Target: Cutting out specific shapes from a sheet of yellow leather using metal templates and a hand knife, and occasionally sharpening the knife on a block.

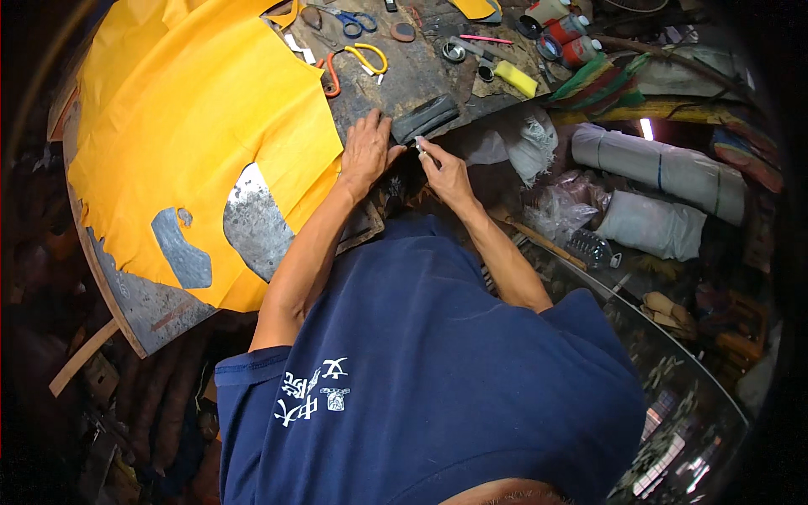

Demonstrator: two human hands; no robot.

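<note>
We are resting our left hand (366, 153) on the surface (418, 71) near its front edge, fingers extended, thumb spread aside. With our right hand (448, 177) we are pinching a small pale piece (419, 144) between the fingers, beside a dark block (425, 118) lying along that edge. A yellow sheet (210, 109) is covering the surface's left part.

Two hands (366, 153) (447, 178), one dark block (425, 119), two pairs of scissors (347, 18) (347, 50)

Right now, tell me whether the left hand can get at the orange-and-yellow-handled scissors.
Probably yes: the left hand rests nearby, and mostly bare tabletop lies between it and the scissors.
</note>
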